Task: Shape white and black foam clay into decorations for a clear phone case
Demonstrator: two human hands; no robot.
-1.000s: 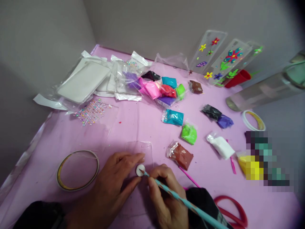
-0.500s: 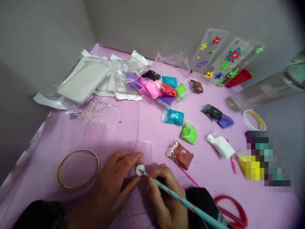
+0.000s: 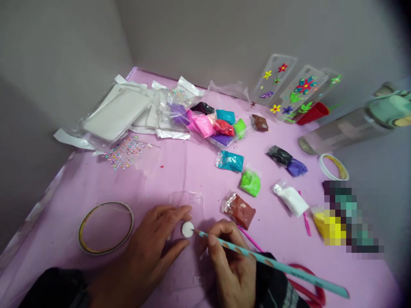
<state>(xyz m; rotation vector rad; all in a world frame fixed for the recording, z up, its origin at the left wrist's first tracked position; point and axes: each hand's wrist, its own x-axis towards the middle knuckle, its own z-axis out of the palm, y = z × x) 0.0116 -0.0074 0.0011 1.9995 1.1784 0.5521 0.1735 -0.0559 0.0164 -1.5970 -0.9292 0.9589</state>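
Observation:
A small white clay disc (image 3: 188,229) lies on a clear phone case (image 3: 186,265) at the front of the table. My left hand (image 3: 152,239) rests over the case's left side, index finger and thumb spread apart around the disc. Between the fingers and thumb of my right hand (image 3: 229,261) is a light-blue pencil (image 3: 266,260), slanting down to the left. Its dark point is at the disc's right edge; whether it touches, I cannot tell. My hands hide parts of the case.
Bagged clay lies ahead: brown (image 3: 242,210), green (image 3: 251,183), blue (image 3: 233,161) and white (image 3: 293,201). A tape roll (image 3: 84,246) is left, red scissors (image 3: 319,284) right. Behind are packaged cases (image 3: 117,113), decorated cases (image 3: 303,85) and a bottle (image 3: 337,128).
The pencil's point has moved from the disc's middle to its right edge, and the pencil lies flatter. My right hand has shifted slightly right. My left hand stays nearly in place.

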